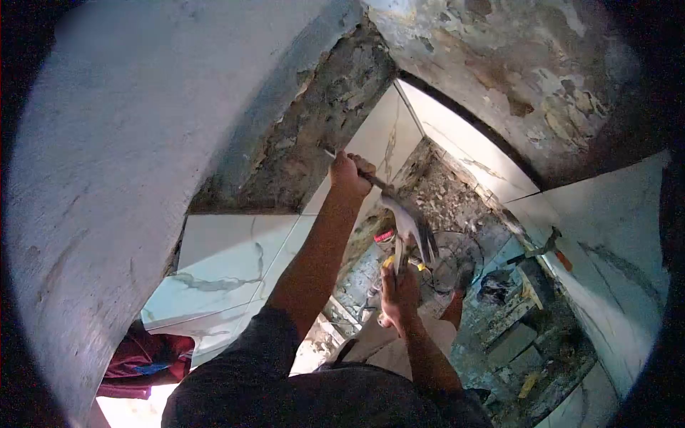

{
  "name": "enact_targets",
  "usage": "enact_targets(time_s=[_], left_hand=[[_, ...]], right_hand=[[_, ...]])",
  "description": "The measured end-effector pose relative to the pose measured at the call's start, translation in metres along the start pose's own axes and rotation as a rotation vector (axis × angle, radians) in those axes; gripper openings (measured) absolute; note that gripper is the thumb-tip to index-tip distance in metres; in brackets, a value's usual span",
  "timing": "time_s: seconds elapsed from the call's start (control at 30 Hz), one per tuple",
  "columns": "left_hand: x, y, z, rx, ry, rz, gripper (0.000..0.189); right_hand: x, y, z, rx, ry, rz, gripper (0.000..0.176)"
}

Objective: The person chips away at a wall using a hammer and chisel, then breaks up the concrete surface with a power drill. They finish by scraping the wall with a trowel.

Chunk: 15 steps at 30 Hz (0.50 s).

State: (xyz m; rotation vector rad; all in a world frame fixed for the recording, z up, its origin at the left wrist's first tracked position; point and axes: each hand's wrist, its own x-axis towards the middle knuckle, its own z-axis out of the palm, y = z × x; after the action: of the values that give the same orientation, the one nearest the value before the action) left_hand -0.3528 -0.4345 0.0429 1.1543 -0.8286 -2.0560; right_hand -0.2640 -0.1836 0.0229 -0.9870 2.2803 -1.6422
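Left hand (349,174) (clenched) above right hand (399,296)

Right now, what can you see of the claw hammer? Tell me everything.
The claw hammer has a grey, metal-looking head with a forked claw, its prongs pointing toward the lower right of the view. The right hand grips its handle, partly hidden in the grip. The head's other end lies by the rear end of the chisel in the left hand; contact is unclear.

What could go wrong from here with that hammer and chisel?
The hammer could glance off the chisel and strike the bare left hand gripping it. The chisel, its tip by the rough wall patch, might also skid and chip the neighbouring veined tile.
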Motion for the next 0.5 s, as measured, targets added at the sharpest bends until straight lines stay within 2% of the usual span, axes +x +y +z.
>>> enact_targets(time_s=[0.03, 0.07, 0.1, 0.17, 0.2, 0.23, 0.3, 0.33, 0.5], left_hand=[[-0.004, 0.003, 0.008, 0.000, -0.006, -0.001, 0.037], [-0.012, 0.007, 0.010, -0.170, 0.037, -0.103, 0.036], [-0.017, 0.013, 0.014, -0.344, 0.072, -0.195, 0.035], [-0.034, 0.005, 0.020, -0.325, 0.042, -0.215, 0.037], [-0.044, 0.002, 0.028, -0.314, 0.092, -0.238, 0.038], [-0.050, 0.000, 0.033, -0.305, 0.141, -0.263, 0.039], [-0.047, -0.006, 0.027, -0.261, 0.111, -0.264, 0.040], [-0.044, -0.008, 0.025, -0.272, 0.101, -0.244, 0.038], [-0.032, -0.004, 0.016, -0.305, 0.085, -0.195, 0.032]], right_hand=[[-0.009, 0.005, 0.000, -0.229, -0.011, -0.024, 0.018], [-0.021, 0.007, 0.000, -0.454, -0.035, -0.040, 0.017], [-0.017, -0.003, -0.006, -0.452, -0.037, -0.044, 0.017], [-0.004, -0.030, -0.026, 1.136, 0.101, 0.966, 0.020], [0.001, -0.028, -0.024, 1.557, 0.348, 1.055, 0.024], [0.003, -0.026, -0.029, 1.551, 0.344, 1.050, 0.024], [0.005, -0.025, -0.042, 1.022, 0.124, 0.841, 0.024], [0.000, -0.014, -0.033, 0.951, 0.183, 0.782, 0.024], [0.008, -0.027, -0.046, 1.002, 0.119, 0.832, 0.025]])
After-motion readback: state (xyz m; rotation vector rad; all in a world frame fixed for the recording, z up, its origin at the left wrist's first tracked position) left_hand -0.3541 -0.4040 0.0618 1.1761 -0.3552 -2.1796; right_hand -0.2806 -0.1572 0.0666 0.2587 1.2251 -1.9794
